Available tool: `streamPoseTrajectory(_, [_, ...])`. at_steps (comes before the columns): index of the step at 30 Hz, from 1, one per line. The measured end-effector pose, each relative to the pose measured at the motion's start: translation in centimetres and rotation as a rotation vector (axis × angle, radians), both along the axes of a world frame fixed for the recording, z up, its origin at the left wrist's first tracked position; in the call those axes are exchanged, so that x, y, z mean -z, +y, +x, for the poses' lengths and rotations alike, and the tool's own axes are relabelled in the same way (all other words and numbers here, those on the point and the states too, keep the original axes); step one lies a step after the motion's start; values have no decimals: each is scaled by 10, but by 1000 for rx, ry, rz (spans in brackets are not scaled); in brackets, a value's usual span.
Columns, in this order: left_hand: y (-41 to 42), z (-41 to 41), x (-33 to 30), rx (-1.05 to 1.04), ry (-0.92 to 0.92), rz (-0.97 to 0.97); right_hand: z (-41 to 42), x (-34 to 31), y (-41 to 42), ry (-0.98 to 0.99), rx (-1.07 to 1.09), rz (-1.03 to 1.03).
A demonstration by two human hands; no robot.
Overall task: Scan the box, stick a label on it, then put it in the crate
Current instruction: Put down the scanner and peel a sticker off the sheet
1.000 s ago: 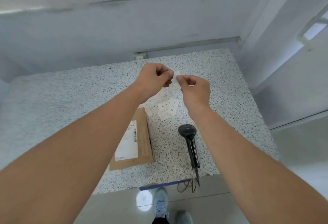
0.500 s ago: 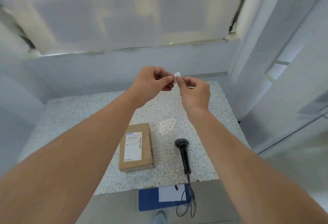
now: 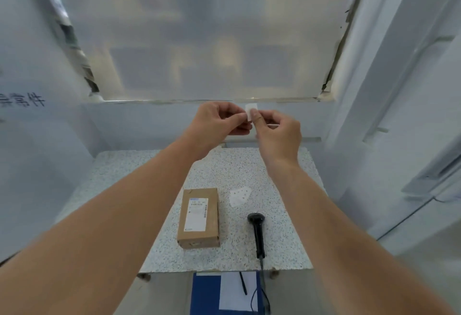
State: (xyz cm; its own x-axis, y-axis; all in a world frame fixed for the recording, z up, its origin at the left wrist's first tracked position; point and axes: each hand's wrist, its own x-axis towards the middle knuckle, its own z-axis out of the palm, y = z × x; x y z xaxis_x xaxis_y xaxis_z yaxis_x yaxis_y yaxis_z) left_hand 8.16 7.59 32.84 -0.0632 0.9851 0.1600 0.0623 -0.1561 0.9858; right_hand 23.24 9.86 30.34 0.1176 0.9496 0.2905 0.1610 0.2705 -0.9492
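Note:
A small white label [image 3: 250,111] is pinched between the fingertips of my left hand [image 3: 217,122] and my right hand [image 3: 277,133], both raised high above the far part of the speckled table [image 3: 119,172]. Below them, a brown cardboard box [image 3: 198,217] with a white shipping sticker lies flat near the table's front edge. A sheet of small labels [image 3: 239,196] lies to the right of the box. The black handheld scanner [image 3: 257,232] rests on the table further right, its cable hanging over the front edge.
A blue crate [image 3: 205,294] with a white sheet in it stands on the floor just below the table's front edge. A frosted window and pale wall close off the far side, and white panels stand at the right.
The camera has tilted upward, so the window fills the top and the crate shows below the table. Both hands stay together on the label, and the box and scanner have not moved.

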Motion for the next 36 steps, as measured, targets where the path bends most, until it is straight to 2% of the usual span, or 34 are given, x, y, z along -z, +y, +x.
streamPoseTrajectory(8, [-20,-31,-24,18,-51,29,-21,-33,-20,-4,-11,64])
streamPoseTrajectory(18, [-39,-72,-30,72,-79,50,-47,-44,-47,-291,-109,337])
streamPoseTrajectory(25, [-45,-84,-33,90,-34,23,-51,-46,-59,-501,-145,421])
streamPoseTrajectory(36, [-56,-91,-33,134,36,7,-50,-42,-71,-528,-164,443])
